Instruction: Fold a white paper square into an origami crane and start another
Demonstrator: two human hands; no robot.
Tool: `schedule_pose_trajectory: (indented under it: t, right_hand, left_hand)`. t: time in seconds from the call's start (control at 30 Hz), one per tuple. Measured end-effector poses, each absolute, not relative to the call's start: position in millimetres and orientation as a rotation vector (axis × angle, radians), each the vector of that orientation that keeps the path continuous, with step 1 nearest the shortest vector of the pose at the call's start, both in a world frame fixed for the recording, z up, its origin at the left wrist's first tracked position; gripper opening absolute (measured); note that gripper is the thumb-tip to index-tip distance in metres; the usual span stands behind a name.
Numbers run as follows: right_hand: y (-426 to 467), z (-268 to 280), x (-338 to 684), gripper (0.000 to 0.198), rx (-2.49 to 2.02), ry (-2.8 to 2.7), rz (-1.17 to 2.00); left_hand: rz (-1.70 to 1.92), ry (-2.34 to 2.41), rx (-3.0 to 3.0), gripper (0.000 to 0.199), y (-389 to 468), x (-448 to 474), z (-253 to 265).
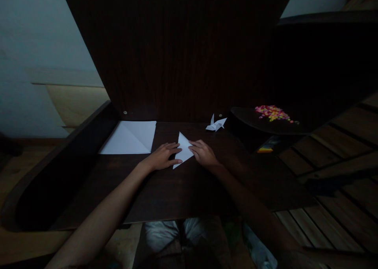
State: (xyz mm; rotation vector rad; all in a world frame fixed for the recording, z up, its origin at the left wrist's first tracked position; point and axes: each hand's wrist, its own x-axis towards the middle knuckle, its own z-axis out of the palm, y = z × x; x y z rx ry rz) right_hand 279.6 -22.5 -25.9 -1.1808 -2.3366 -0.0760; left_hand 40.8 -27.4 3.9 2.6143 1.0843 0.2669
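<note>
A small white sheet of paper (pixel 184 150), folded into a triangle-like shape, lies on the dark desk between my hands. My left hand (pixel 163 156) rests over its left side, the fingers stretched and spread, the thumb lower down near the bottom corner. At the right corner, my right hand (pixel 203 152) has its fingers drawn together on the paper; its thumb is hidden. Beyond my right hand stands a folded white paper crane (pixel 216 124). To the left of my left hand lies a stack of white paper (pixel 130 137), the top sheet showing a diagonal crease.
A dark upright panel (pixel 183 56) closes off the back of the desk (pixel 177 194). A raised side board (pixel 65 162) borders the left. On a rounded shelf (pixel 245 113) at right sits a heap of small colourful pieces (pixel 273 113). Below it is a yellow-and-red item (pixel 265 149).
</note>
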Motion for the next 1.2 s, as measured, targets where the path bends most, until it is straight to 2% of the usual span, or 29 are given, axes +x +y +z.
schedule_pose_trajectory:
  t: [0.77,0.97,1.07,1.2]
  right_hand:
    - [-30.3,-13.6,277.1,0.023,-1.3,-2.401,-0.049]
    - [-41.6,-9.3,268.4,0.052,-1.356,-2.4,-0.025]
    - [-37.5,-8.8,272.1,0.059,-1.411,-2.333,0.009]
    - [-24.5,-7.1,289.9,0.046,-1.488,-2.209,-0.03]
  left_hand:
    - [0.232,1.141,2.588,0.06,-23.1,44.0,5.4]
    - [0.2,1.117,2.638,0.059,-21.0,41.7,7.6]
    - [0.169,1.102,2.643,0.061,-20.0,40.9,9.0]
    - [0.142,1.107,2.641,0.06,-19.5,41.5,11.2]
